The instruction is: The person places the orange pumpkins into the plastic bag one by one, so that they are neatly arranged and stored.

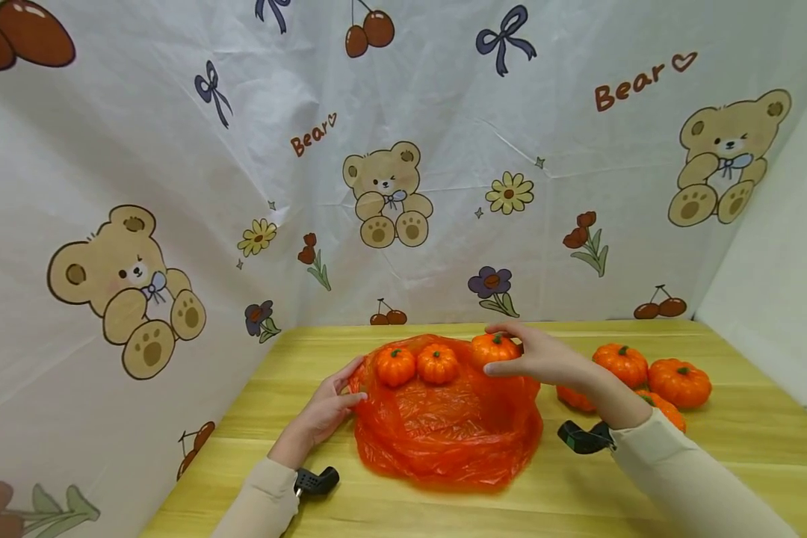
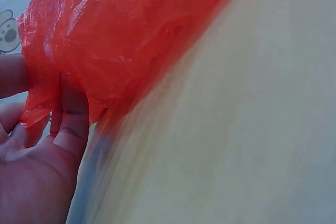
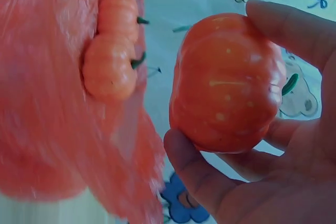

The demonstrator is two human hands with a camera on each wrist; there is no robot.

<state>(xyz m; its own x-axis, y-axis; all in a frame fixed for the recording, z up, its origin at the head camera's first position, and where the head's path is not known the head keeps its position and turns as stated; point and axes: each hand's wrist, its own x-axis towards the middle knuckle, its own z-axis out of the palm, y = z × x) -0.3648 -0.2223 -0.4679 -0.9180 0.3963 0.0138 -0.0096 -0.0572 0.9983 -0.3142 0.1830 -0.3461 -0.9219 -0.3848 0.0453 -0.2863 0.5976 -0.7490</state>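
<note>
A thin red plastic bag (image 1: 444, 456) lies spread open on the table. My left hand (image 1: 324, 409) pinches its left rim between thumb and fingers; the left wrist view shows the crinkled film (image 2: 121, 40) over the fingertips. Two small orange pumpkins with green stems, a left one (image 1: 395, 367) and a right one (image 1: 438, 364), sit side by side in the back of the bag. Over the bag's back right rim, my right hand (image 1: 545, 357) holds another pumpkin (image 3: 226, 85) between thumb and fingers, its stem toward the palm.
Several more orange pumpkins (image 1: 679, 382) are grouped on the wooden table (image 1: 733, 463) at the right, partly behind my right forearm. A white cloth (image 1: 437, 284) printed with bears and flowers hangs behind the table and along its left side.
</note>
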